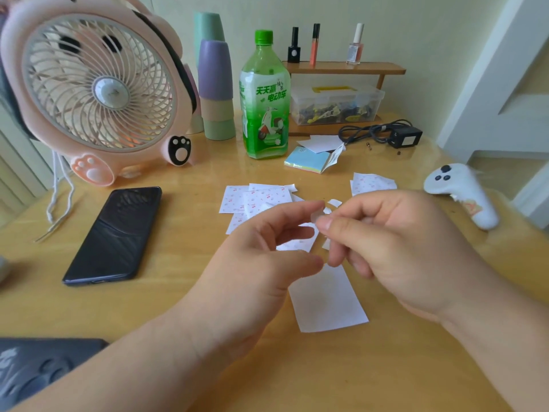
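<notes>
Head view: our right hand (pixel 395 245) pinches a small clear piece (pixel 318 216); left hand (pixel 261 251) grip wide, fingertip touching it; torn wrappers (pixel 255 200) lie mid-counter (pixel 178 292), so we judge several already opened

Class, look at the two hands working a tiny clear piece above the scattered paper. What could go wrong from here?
1. The small clear piece is pinched only at the fingertips of the right hand, with a finger of the left hand touching it. It could slip and be hard to spot.
2. The cherry-print paper pieces lie loose, and the fan stands close by. If it runs, its draught might scatter them.
</notes>
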A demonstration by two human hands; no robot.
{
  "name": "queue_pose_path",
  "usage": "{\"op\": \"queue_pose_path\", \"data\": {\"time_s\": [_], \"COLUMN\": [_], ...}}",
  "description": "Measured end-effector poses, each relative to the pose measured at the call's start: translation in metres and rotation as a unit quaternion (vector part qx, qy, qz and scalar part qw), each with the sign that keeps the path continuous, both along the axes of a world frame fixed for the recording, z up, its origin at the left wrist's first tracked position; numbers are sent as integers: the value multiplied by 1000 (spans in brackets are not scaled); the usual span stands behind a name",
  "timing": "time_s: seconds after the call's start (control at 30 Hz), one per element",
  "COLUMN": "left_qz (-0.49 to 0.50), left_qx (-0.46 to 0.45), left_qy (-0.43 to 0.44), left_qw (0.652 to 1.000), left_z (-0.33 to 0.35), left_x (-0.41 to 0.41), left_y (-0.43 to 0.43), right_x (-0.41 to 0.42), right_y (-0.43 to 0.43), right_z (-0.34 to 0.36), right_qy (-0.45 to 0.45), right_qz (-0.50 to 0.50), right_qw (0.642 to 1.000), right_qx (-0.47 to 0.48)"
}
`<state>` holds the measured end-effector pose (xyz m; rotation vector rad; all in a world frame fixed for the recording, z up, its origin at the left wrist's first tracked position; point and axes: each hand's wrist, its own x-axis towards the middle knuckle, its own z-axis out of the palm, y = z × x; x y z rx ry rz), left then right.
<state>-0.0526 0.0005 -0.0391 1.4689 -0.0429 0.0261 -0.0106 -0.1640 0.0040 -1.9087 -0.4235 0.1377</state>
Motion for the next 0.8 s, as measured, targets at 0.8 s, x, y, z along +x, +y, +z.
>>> {"op": "queue_pose_path", "data": {"time_s": [0.8], "left_qz": [-63], "left_qx": [-37], "left_qy": [-15], "left_qw": [997], "left_z": [3], "left_x": [-1], "left_y": [-2], "right_x": [6], "right_y": [9], "right_z": [-11], "right_qy": [104], "right_qz": [-49], "right_qw": [977], "right_qx": [179]}}
